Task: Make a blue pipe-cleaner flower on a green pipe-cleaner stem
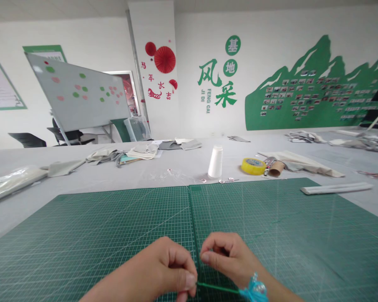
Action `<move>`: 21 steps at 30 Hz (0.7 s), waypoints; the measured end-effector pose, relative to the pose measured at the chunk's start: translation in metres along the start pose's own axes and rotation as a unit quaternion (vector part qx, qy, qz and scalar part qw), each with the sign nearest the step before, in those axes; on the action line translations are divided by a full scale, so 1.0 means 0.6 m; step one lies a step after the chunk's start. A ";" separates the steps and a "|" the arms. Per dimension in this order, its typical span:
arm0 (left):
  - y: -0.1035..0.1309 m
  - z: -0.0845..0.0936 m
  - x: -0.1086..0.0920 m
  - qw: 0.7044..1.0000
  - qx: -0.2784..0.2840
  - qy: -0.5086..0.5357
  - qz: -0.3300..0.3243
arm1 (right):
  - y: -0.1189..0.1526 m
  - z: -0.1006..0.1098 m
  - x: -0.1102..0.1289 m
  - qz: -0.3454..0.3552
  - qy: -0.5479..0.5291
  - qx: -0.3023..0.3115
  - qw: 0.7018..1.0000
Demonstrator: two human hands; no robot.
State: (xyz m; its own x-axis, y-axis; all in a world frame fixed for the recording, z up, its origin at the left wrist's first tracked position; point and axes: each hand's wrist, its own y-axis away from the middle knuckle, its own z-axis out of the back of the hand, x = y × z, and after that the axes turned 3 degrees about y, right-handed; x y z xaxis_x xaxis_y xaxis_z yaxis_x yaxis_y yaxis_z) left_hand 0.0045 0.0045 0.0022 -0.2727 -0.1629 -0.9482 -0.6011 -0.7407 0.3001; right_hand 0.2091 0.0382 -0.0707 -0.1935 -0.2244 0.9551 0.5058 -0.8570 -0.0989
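Observation:
My left hand (171, 268) is closed low in the middle of the head view, thumb and forefinger pinching the end of a thin green cord or stem (219, 288). It runs to the right and ends at a bright blue, ribbon-like piece with clear beads (254, 288), which sits in front of my right wrist. Just above and to the right of the left hand, my right hand (225, 253) has its thumb and forefinger pressed together. Whatever is between those fingertips, if anything, is too small to make out. Both hands are over the green cutting mats (113, 226).
Past the mats stand a white thread cone (216, 162) and a yellow tape roll (253, 166), beside a cardboard tube (276, 168). A rolled white strip (337, 188) overlaps the right mat. Fabric pieces (143, 151) and a plastic-wrapped bundle (14, 181) lie on the left.

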 end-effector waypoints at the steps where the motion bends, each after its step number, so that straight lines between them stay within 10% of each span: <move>1: 0.000 -0.001 0.001 1.000 0.001 -0.014 0.007 | 0.000 0.002 0.004 -0.002 -0.004 0.009 1.000; 11: 0.003 -0.026 -0.018 0.966 -0.051 -0.237 0.086 | 0.010 0.010 0.039 0.013 0.090 0.021 0.996; 21: 0.002 -0.036 -0.020 0.958 -0.100 -0.255 0.089 | 0.036 -0.003 0.068 0.198 0.242 -0.046 0.949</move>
State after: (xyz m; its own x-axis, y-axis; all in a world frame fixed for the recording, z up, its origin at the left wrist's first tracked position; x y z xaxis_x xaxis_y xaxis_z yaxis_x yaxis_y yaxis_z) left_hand 0.0231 -0.0087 0.0117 -0.7188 0.0031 -0.6952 -0.3686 -0.8495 0.3774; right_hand 0.2106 0.0097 -0.0346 -0.3790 -0.7047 0.5998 0.5487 -0.6930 -0.4675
